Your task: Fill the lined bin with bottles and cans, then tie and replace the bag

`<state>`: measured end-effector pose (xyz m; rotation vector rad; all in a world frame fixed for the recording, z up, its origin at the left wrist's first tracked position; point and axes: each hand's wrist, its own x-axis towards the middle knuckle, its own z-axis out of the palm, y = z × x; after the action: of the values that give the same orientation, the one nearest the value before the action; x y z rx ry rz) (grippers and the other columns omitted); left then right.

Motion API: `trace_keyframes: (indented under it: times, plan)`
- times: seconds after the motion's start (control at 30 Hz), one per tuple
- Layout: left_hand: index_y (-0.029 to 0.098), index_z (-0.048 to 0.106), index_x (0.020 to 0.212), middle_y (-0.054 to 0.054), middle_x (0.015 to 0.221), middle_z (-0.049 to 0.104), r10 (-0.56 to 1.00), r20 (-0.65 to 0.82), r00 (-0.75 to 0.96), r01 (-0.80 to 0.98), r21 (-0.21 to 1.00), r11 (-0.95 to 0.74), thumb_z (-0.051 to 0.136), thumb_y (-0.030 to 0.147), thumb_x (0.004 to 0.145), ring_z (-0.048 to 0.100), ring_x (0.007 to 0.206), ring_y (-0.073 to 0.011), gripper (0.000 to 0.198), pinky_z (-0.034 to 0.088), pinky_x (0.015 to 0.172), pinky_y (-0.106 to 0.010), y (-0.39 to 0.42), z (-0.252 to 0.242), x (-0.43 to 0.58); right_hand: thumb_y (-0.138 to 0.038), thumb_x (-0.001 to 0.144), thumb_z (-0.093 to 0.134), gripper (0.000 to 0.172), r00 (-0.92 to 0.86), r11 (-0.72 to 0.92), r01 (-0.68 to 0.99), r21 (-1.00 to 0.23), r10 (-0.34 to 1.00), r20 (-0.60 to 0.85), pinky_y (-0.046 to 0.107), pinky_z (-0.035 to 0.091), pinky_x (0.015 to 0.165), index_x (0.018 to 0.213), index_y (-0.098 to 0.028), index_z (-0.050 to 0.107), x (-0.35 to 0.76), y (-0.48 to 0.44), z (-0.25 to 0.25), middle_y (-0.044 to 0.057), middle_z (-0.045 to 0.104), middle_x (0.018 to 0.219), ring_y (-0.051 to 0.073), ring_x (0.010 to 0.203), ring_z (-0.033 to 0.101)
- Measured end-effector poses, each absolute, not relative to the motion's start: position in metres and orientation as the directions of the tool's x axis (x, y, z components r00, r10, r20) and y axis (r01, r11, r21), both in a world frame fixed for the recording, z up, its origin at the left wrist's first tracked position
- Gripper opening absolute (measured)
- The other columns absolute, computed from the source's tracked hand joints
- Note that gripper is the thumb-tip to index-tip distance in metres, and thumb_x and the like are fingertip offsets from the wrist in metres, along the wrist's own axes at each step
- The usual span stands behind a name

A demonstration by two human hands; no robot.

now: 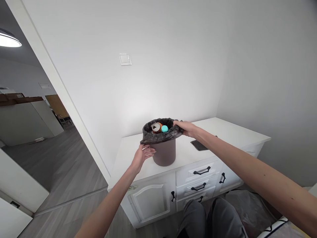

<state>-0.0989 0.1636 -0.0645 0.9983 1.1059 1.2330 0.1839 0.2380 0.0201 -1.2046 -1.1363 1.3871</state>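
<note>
Over on the white panelled counter (127, 152) stands a round brown bin (165, 153) lined with a crumpled black plastic bag (160, 137); the right hand (187, 128) has fingers clamped on its rim, the left hand's (141, 156) sit slightly apart underneath.

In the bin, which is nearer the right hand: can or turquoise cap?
The turquoise cap, between the can and the right hand; the can has a silvery top.
</note>
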Motion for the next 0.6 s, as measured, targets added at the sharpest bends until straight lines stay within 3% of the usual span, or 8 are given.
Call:
trace_keyframes:
  times: [0.1, 0.2, 0.3, 0.43, 0.6]
  plan:
    - [0.016, 0.06, 0.103, -0.016, 0.095, 0.077, 0.994, -0.102, -0.037, -0.295, 0.951, 0.087, 0.038, 0.049, 0.1, 0.077, 0.091, -0.0263, 0.039, 0.061, 0.09, -0.043, 0.174, -0.058, -0.107, -0.015, 0.067, 0.069, 0.015, -0.093, -0.131, -0.087, -0.988, 0.988, -0.123, 0.022, 0.05, 0.047, 0.077, -0.017, 0.058, 0.179, 0.228, 0.023, -0.001, 0.054, 0.061, 0.012, 0.058, 0.052]
    - [0.018, 0.059, 0.097, -0.012, 0.087, 0.072, 0.992, -0.099, -0.076, -0.372, 0.926, 0.064, 0.032, 0.054, 0.1, 0.075, 0.079, -0.0222, 0.044, 0.063, 0.08, -0.038, 0.184, -0.04, -0.119, -0.015, 0.066, 0.07, 0.015, -0.105, -0.136, -0.088, -0.987, 0.986, -0.127, 0.022, 0.049, 0.046, 0.076, -0.018, 0.058, 0.18, 0.221, 0.026, -0.001, 0.054, 0.061, 0.012, 0.058, 0.053]
    - [0.018, 0.059, 0.091, -0.006, 0.08, 0.068, 0.989, -0.106, -0.1, -0.398, 0.915, 0.058, 0.049, 0.054, 0.096, 0.07, 0.069, -0.0171, 0.037, 0.063, 0.072, -0.031, 0.194, -0.016, -0.126, -0.015, 0.067, 0.069, 0.014, -0.106, -0.144, -0.085, -0.986, 0.985, -0.134, 0.021, 0.048, 0.046, 0.074, -0.018, 0.058, 0.183, 0.218, 0.026, -0.001, 0.054, 0.06, 0.012, 0.058, 0.053]
    - [0.018, 0.059, 0.082, 0.001, 0.07, 0.062, 0.984, -0.123, -0.132, -0.37, 0.927, 0.067, 0.078, 0.03, 0.083, 0.064, 0.061, -0.0107, 0.022, 0.06, 0.068, -0.023, 0.206, 0.009, -0.129, -0.014, 0.072, 0.068, 0.012, -0.127, -0.157, -0.085, -0.984, 0.981, -0.145, 0.022, 0.051, 0.048, 0.072, -0.018, 0.057, 0.189, 0.22, 0.025, -0.001, 0.054, 0.059, 0.012, 0.057, 0.053]
    - [0.015, 0.068, 0.085, -0.001, 0.078, 0.068, 0.987, -0.043, -0.154, -0.28, 0.96, -0.002, 0.081, 0.015, 0.077, 0.063, 0.067, -0.0098, 0.016, 0.058, 0.067, -0.021, 0.216, 0.031, -0.128, -0.017, 0.084, 0.071, 0.011, -0.173, -0.184, -0.075, -0.98, 0.97, -0.169, 0.023, 0.054, 0.052, 0.079, -0.016, 0.061, 0.2, 0.222, 0.029, 0.001, 0.062, 0.064, 0.012, 0.057, 0.056]
